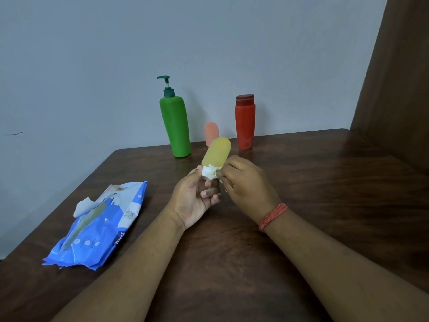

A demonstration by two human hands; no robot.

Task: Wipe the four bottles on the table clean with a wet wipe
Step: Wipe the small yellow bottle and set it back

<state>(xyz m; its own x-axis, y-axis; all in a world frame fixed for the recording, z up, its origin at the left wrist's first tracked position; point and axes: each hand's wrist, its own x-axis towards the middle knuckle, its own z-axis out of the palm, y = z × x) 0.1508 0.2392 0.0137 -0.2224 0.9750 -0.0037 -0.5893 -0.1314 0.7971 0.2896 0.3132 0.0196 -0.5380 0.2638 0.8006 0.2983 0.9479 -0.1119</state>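
Observation:
My left hand (pixel 195 201) grips the lower end of a small yellow bottle (pixel 217 151), held tilted above the table. My right hand (pixel 247 184) pinches a crumpled white wet wipe (pixel 210 174) against the bottle's lower part. Behind it, at the back of the table, stand a tall green pump bottle (pixel 176 129), a small pink bottle (pixel 211 132) partly hidden by the yellow one, and a red bottle (pixel 245 123) with a dark red cap.
A blue wet-wipe pack (pixel 99 231) lies at the left on the dark wooden table (pixel 313 182), with a white wipe sticking out of its opening. A grey wall runs behind the table and a brown panel stands at the right.

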